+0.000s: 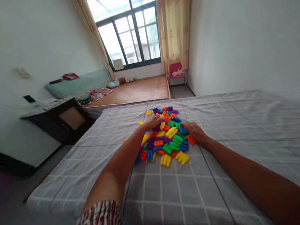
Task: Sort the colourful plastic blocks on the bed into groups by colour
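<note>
Plastic toy building blocks in yellow, green, blue, orange, red and purple [170,133] lie in a loose heap on a grey checked bedspread [169,190]. At the heap's left side, my left hand [153,122] reaches over the blocks, its fingers stretched out and touching purple and orange pieces. My right hand [194,131] rests against the right side, fingers extended beside green and blue blocks. An orange block [191,139] lies just under its palm. The fingertips of both hands are small and partly lost among the pieces.
Single yellow blocks [149,112] lie at the heap's far left. Beyond the bed stand a low wooden platform bed [143,88] with clothes on it and a pink chair [176,71]. A dark cabinet [62,121] is at the left. White walls flank both sides.
</note>
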Motion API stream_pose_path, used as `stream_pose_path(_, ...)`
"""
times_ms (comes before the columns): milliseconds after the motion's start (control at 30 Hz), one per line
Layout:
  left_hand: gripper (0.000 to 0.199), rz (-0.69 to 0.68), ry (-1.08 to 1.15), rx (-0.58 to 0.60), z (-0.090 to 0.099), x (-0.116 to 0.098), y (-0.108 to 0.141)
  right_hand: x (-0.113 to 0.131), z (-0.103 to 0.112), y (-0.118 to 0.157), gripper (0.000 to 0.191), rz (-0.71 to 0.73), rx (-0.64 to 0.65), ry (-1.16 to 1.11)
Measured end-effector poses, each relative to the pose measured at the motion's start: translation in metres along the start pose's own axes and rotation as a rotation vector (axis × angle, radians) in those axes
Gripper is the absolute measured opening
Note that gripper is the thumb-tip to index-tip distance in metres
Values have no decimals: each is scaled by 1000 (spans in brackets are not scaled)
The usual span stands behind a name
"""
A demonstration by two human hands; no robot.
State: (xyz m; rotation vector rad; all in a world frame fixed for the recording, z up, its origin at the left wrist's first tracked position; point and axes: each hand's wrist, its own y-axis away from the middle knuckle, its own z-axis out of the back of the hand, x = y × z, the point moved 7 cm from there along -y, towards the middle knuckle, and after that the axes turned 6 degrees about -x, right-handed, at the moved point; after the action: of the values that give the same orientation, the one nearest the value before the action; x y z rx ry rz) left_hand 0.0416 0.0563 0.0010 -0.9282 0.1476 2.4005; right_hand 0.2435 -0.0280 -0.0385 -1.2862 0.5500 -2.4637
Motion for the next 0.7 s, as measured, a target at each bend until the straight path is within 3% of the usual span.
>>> stream_pose_path(100,61,-98,67,58,-7,-19,29,-2,3,4,50,-46,-2,-50)
stream_pose_path(167,57,-112,93,-19,9,-17,53,-4,6,5,50,-77,-22,-62)
stream_pose_path(300,57,52,48,-385,69,33,112,-11,15,5,49,-115,-127,10)
stream_pose_path(367,53,206,-33,-462,80,65,139,-14,18,4,47,-112,-176,66)
stream_pose_path(433,51,284,-65,-457,73,84,156,-14,17,3,45,-79,-185,114)
stream_pose_path(500,51,283,-55,-444,56,85,159,-12,12,3,44,-21,-137,156)
stream_pose_path(567,54,240,-6,-422,36,71,151,-9,8,3,44,20,-99,181)
stream_pose_path(700,58,114,151,-310,-1,21,126,-9,9,3,44,-6,-126,128)
